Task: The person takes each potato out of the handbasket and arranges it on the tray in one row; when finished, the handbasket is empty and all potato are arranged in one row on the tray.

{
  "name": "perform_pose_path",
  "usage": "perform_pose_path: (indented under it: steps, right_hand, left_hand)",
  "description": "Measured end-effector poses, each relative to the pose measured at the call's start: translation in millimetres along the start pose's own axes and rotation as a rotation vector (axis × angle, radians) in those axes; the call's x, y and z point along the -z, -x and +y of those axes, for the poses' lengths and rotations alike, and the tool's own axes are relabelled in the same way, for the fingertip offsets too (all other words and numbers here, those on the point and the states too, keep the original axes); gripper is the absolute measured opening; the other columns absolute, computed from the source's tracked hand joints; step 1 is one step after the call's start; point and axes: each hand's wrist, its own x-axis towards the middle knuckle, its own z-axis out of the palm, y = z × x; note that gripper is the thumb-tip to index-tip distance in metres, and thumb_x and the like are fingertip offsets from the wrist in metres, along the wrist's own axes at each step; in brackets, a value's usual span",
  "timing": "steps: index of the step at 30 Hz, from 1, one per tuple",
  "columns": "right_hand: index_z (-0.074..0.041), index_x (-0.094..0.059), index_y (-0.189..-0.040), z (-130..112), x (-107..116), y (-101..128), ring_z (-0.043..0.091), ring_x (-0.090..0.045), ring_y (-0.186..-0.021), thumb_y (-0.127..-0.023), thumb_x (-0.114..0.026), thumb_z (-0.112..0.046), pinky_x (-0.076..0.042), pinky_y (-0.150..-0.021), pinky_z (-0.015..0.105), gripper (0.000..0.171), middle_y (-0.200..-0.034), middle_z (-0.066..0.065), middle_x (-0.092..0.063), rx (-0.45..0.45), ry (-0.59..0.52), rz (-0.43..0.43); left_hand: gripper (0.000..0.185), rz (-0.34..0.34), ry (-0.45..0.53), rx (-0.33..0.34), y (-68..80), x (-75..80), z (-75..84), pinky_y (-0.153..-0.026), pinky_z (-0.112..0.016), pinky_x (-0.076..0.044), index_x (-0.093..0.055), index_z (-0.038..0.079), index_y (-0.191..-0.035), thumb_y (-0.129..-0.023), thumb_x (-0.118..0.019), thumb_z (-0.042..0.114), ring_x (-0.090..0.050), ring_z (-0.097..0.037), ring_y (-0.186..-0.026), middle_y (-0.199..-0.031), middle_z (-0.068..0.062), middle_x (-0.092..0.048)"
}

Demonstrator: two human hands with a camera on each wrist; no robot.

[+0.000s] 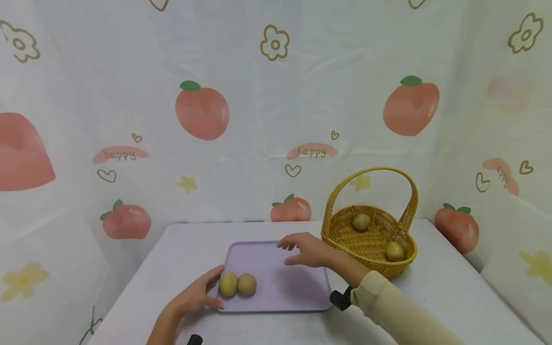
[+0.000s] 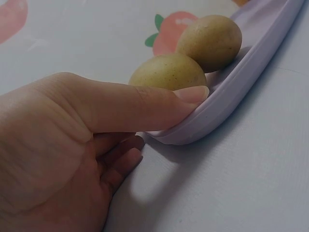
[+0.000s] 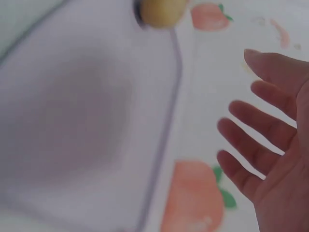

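Observation:
A shallow lilac tray [image 1: 280,268] lies on the white table with two potatoes, a yellower potato [image 1: 228,284] and a browner potato [image 1: 247,284], side by side at its left end. My left hand [image 1: 197,293] grips the tray's near left corner, its thumb [image 2: 159,104] along the rim next to the potatoes and its other fingers curled outside the edge. Over the tray's right part hovers my right hand [image 1: 308,250], fingers spread and loosely bent, holding nothing. In the right wrist view the fingers [image 3: 256,121] show apart from the tray.
A yellow wicker basket [image 1: 366,261] with a tall arched handle stands at the back right, just beyond my right forearm. Inside are a potato [image 1: 361,222] at the back and another potato [image 1: 394,251] at the right. A fruit-printed curtain [image 1: 246,182] hangs behind the table.

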Motion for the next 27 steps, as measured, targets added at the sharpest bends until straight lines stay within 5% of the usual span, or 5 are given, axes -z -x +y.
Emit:
perform_pose_path:
  steps: [9,17,22,27]
  right_hand:
    - [-0.014,-0.066,-0.118,19,63,38,0.015,-0.064,-0.093,-0.086,-0.073,-0.019,-0.055,-0.078,0.030,0.033,-0.103,-0.003,-0.067,-0.135,-0.067,-0.037]
    - [-0.006,-0.058,-0.130,43,109,71,0.031,-0.059,-0.109,-0.087,-0.072,-0.021,-0.057,-0.080,0.041,0.048,-0.124,0.016,-0.060,-0.307,-0.149,-0.214]
    - [-0.004,-0.051,-0.138,60,128,88,0.043,-0.050,-0.121,-0.089,-0.070,-0.022,-0.055,-0.083,0.054,0.055,-0.138,0.024,-0.048,-0.451,-0.264,-0.195]
    - [0.003,-0.042,-0.142,80,136,112,0.053,-0.039,-0.127,-0.087,-0.073,-0.026,-0.050,-0.086,0.063,0.070,-0.147,0.032,-0.033,-0.550,-0.266,-0.163]
  left_hand:
    - [0.104,0.001,-0.009,-0.016,-0.1,0.7,-3.8,-0.112,-0.060,-0.018,-0.027,-0.009,-0.148,-0.067,-0.085,0.019,-0.032,-0.050,-0.134,-0.152,-0.031,-0.026]
    - [0.101,-0.004,-0.011,-0.035,0.8,2.4,0.4,-0.112,-0.062,-0.018,-0.028,-0.009,-0.148,-0.068,-0.085,0.019,-0.034,-0.049,-0.134,-0.151,-0.031,-0.027]
    - [0.101,-0.006,-0.006,-0.039,3.2,3.3,0.8,-0.111,-0.061,-0.020,-0.027,-0.010,-0.148,-0.069,-0.084,0.016,-0.034,-0.049,-0.134,-0.151,-0.032,-0.027]
    - [0.100,-0.014,-0.012,-0.047,3.2,2.5,0.7,-0.110,-0.060,-0.023,-0.026,-0.010,-0.148,-0.070,-0.083,0.016,-0.035,-0.047,-0.134,-0.151,-0.031,-0.028]
